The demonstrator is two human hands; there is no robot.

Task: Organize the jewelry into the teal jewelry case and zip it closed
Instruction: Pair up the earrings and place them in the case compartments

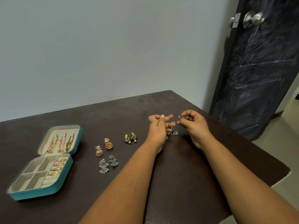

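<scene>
The teal jewelry case [48, 189] lies open at the left of the dark table [186, 175]. Gold chains [59, 143] hang in its lid and gold rings [59, 165] sit in its roll slots. On the table lie gold jhumka earrings [103, 148], green-and-gold earrings [130, 138] and silver fan earrings [108, 164]. My right hand [194, 125] pinches a small silver earring [181, 117]. My left hand [157, 126] holds another silver earring [172, 123] at its fingertips. A third silver piece [174, 133] lies beneath the hands.
A pale wall stands behind the table. A dark door [258, 70] with a metal knob [253, 19] is at the right. The table's right edge [288, 171] drops off to a light floor.
</scene>
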